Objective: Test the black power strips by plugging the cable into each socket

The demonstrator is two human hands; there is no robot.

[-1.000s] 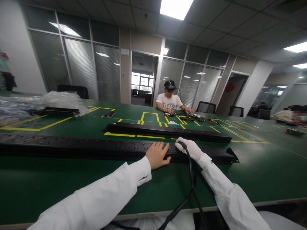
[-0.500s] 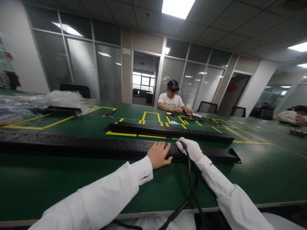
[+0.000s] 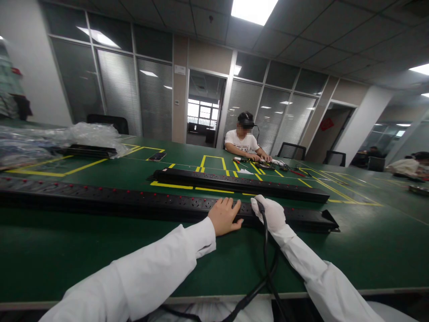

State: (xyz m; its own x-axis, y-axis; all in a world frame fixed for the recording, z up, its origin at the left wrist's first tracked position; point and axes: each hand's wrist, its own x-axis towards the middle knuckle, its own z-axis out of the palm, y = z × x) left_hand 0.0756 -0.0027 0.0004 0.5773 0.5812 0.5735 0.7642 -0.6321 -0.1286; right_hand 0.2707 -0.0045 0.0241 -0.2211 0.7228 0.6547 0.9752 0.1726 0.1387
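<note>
A long black power strip (image 3: 134, 201) with a row of sockets and small red parts lies across the near side of the green table. Resting on its right half is my left hand (image 3: 224, 216), bare, with fingers spread over the sockets. Just to the right, my gloved right hand (image 3: 271, 212) is closed around the plug end of a black cable (image 3: 265, 239), right at the strip's socket face. How deep the plug sits is hidden by the fingers. From there the cable hangs down over the table's front edge.
A second black power strip (image 3: 241, 184) lies parallel just behind. Clear plastic wrap (image 3: 90, 136) is heaped at the left, and a phone (image 3: 157, 156) lies beyond the strips. Across the table (image 3: 362, 241) a seated person (image 3: 244, 139) handles cables and small tools.
The camera view has shifted slightly. Both hands stay at nearly the same spots on the strip, the right one still gripping the plug.
</note>
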